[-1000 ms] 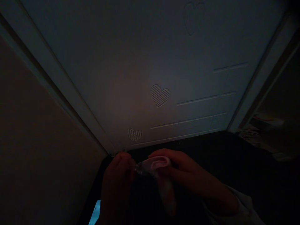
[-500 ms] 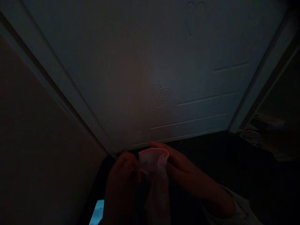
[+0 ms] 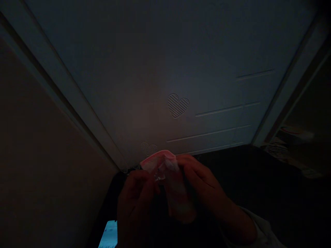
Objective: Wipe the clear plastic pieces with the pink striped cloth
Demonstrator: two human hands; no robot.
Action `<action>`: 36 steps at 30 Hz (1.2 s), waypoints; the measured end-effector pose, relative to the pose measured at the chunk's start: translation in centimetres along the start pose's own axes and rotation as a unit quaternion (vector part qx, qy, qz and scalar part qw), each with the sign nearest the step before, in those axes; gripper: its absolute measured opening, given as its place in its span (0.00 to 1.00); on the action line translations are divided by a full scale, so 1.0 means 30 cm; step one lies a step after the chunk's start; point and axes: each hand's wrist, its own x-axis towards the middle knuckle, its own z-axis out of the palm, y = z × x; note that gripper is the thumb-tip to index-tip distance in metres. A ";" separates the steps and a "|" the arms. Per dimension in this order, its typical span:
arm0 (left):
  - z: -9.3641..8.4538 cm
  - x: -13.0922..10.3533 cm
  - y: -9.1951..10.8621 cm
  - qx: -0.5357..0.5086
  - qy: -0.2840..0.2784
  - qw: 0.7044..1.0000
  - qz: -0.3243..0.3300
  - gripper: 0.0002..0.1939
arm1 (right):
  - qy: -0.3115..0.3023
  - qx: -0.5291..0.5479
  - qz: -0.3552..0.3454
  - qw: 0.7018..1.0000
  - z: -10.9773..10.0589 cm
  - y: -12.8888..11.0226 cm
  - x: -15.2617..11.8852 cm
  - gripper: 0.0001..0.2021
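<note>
**Both hands on a pink cloth piece in dim light**

Head view is very dark, so fine detail is hard to read. Low in the middle of the picture, 2 bare hands meet around a small pink-and-white cloth piece (image 3: 165,172). Its pink edge arches at the top, and a paler part hangs down between the hands. What kind of item it is cannot be told.

The left hand (image 3: 134,199) has its fingers curled in and closed on the cloth's left side, near a small shiny spot at the middle of the piece. The right hand (image 3: 201,182) comes in from the lower right with a light sleeve (image 3: 263,234) at the wrist; its fingers are bent and pinch the cloth's right side. Both hands touch the cloth, which is held up, clear of the dark surface (image 3: 258,179) below.

Behind the hands stands a pale panel (image 3: 165,62) with 2 striped heart shapes pressed into it, the larger heart (image 3: 178,105) above the smaller heart (image 3: 148,148), and thin raised lines to their right. A brownish wall (image 3: 38,155) fills the left side. A bright cyan patch (image 3: 110,236) glows at the bottom edge, just left of the left wrist.
</note>
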 end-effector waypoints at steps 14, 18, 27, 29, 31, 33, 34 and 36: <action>0.005 0.000 0.013 0.061 -0.003 0.997 0.049 0.09 | -0.026 0.031 0.079 0.996 0.003 0.004 0.007 0.05; 0.013 0.000 0.018 0.046 -0.014 0.997 0.054 0.11 | -0.032 0.062 0.107 0.992 0.006 0.004 0.016 0.08; 0.004 0.007 0.017 0.154 -0.002 0.987 0.047 0.11 | -0.065 0.062 0.129 0.988 0.006 0.007 0.026 0.09; 0.007 0.006 0.022 0.158 0.006 0.986 0.054 0.11 | -0.075 0.065 0.129 0.987 0.005 0.010 0.025 0.08; 0.012 0.003 0.023 0.140 0.020 0.988 0.058 0.12 | -0.080 0.066 0.121 0.987 0.006 0.012 0.023 0.08; 0.013 0.002 0.016 0.112 0.024 0.991 0.062 0.11 | -0.074 0.062 0.107 0.990 0.009 0.013 0.020 0.07; 0.012 0.003 0.009 0.103 0.014 0.993 0.064 0.11 | -0.061 0.056 0.097 0.992 0.013 0.013 0.018 0.07; 0.006 0.007 -0.005 0.097 -0.015 0.993 0.061 0.10 | -0.024 0.038 0.074 0.996 0.022 0.014 0.011 0.06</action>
